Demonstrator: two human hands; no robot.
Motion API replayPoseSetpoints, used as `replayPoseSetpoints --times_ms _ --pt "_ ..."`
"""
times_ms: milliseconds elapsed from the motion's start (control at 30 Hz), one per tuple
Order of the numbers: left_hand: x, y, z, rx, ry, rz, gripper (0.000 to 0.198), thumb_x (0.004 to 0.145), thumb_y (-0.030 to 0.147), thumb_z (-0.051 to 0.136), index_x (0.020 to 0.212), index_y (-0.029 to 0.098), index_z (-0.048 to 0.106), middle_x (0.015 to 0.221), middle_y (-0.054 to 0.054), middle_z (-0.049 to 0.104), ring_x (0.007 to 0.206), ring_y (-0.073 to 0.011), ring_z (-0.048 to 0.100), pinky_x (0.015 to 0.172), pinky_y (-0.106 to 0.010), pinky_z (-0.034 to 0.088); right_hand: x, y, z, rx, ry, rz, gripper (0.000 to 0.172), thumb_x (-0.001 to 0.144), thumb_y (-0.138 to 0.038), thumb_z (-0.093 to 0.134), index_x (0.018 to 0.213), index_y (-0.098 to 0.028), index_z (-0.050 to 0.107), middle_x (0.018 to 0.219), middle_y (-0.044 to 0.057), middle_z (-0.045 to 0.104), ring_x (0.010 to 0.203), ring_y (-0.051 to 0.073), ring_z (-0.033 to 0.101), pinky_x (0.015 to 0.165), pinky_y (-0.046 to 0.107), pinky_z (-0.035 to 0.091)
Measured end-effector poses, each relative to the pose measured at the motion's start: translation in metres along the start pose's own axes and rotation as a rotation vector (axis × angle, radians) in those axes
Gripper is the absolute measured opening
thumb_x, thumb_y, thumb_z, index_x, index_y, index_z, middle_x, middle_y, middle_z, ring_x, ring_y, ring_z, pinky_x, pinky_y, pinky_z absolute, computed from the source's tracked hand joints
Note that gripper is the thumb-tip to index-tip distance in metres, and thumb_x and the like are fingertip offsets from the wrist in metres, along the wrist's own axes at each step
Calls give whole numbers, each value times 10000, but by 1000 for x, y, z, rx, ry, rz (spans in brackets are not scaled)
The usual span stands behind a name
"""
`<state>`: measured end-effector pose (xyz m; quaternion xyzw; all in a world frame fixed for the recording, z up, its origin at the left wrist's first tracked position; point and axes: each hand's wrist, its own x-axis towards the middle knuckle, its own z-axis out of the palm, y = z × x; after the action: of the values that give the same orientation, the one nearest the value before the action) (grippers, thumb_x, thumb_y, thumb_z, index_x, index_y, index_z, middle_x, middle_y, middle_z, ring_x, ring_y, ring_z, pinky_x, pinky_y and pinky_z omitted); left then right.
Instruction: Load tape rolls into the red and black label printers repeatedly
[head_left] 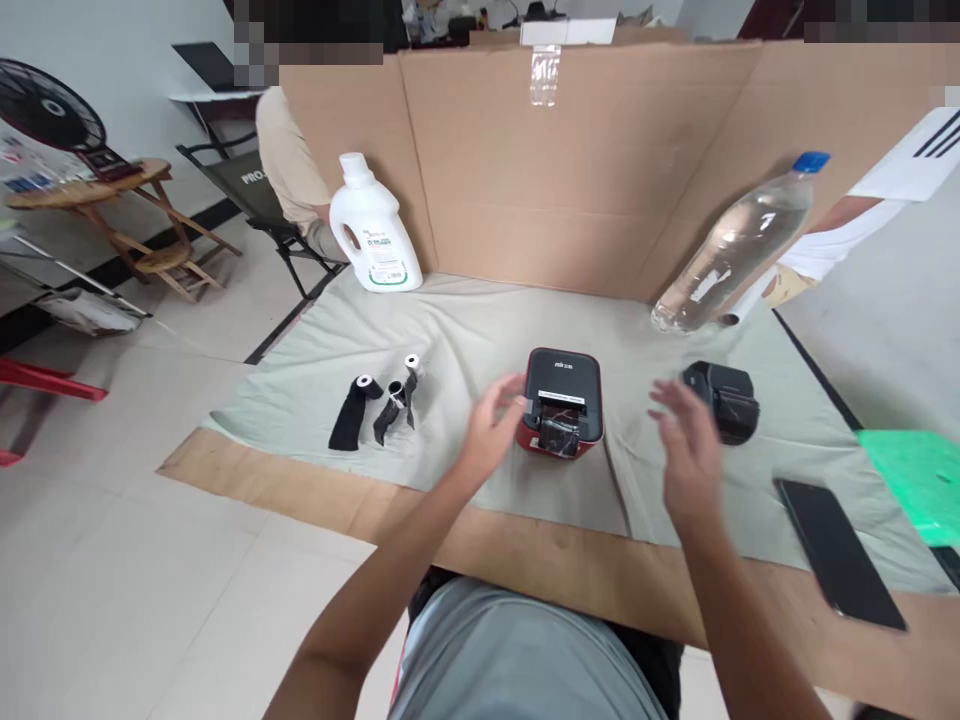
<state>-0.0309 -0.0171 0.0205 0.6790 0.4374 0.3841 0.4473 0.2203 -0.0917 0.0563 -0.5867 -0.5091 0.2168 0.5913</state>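
Observation:
In the middle of the cloth stands a small black label printer [564, 375] with a red lower body. A piece of shiny black film [559, 432] sticks out of its front slot. My left hand [489, 428] is at the printer's left side, fingers apart; whether the fingertips touch the casing I cannot tell. Off to the right, my right hand [688, 450] hovers with spread, slightly blurred fingers and holds nothing. Just beyond it lies a black rounded device [726, 402]. On the left are several small rolls with dark strips [349, 415] trailing from them.
A white jug [375, 235] and a large clear bottle [735, 250] stand before a cardboard screen [570, 170]. A black phone [838, 550] lies at the right front, near a green item [915, 480]. Other people are partly visible behind the screen on both sides.

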Motion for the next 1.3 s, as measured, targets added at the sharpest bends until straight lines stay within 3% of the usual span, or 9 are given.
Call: replayPoseSetpoints --times_ms 167,233,333,467,600,733,900,1100,1300 --pt "2 -5 25 -311 81 -197 579 1029 428 451 1579 257 393 1663 -7 343 1564 -228 278 1313 -400 208 -22 75 37 81 -370 96 645 1000 -586 493 1565 -284 419 1646 64 368 1533 289 304 1265 541 234" --pt "1 -8 27 -358 74 -209 588 1024 418 442 1583 245 389 1666 8 325 1574 -211 243 1318 -379 177 -31 86 43 76 -452 39 692 991 -548 536 1596 -266 355 1644 80 367 1533 300 300 1269 557 204" --pt "4 -7 16 -386 64 -189 606 1009 389 448 1586 217 385 1665 4 317 1572 -201 251 1316 -367 174 -32 78 52 -12 -466 -39 701 976 -484 597 1587 -242 353 1573 124 461 1451 326 434 1208 573 329" --pt "28 6 -33 -356 98 -99 588 982 368 477 1543 193 465 1635 -9 379 1551 -207 310 1311 -362 181 -5 42 86 -145 -424 -207 583 955 -464 631 1451 -177 524 1418 172 601 1319 359 564 1114 564 442" --pt "76 8 -113 -370 171 -1 520 900 345 561 1397 210 626 1505 -7 572 1483 -244 431 1282 -387 255 42 0 162 -111 -376 -290 563 937 -437 638 1428 -178 543 1290 153 682 1107 321 680 990 510 544" --pt "116 -21 -197 -525 262 -5 520 825 364 576 1283 136 661 1217 -69 746 1169 -289 673 1065 -408 502 86 -23 264 38 -407 -324 580 891 -346 636 1445 -200 540 1449 124 589 1194 298 646 995 457 562" --pt "124 -74 -271 -540 408 -47 559 791 357 565 1302 142 633 1151 -48 750 1028 -237 691 946 -329 526 104 -24 367 -44 -557 -200 581 830 -216 653 1401 -188 555 1292 109 687 1093 262 677 992 423 558" --pt "124 -113 -309 -554 468 -90 601 729 307 570 1303 152 652 1204 -42 746 1086 -238 677 990 -321 501 101 -31 419 -182 -596 -119 382 788 -149 701 1162 -158 625 1142 131 726 1053 283 685 952 410 553" --pt "131 -132 -311 -585 490 -106 573 712 315 563 1246 144 684 1155 -55 767 1113 -263 682 1040 -369 492 103 -27 432 -281 -618 -44 277 762 -148 735 1017 -180 631 1066 131 732 1030 310 687 895 405 559"
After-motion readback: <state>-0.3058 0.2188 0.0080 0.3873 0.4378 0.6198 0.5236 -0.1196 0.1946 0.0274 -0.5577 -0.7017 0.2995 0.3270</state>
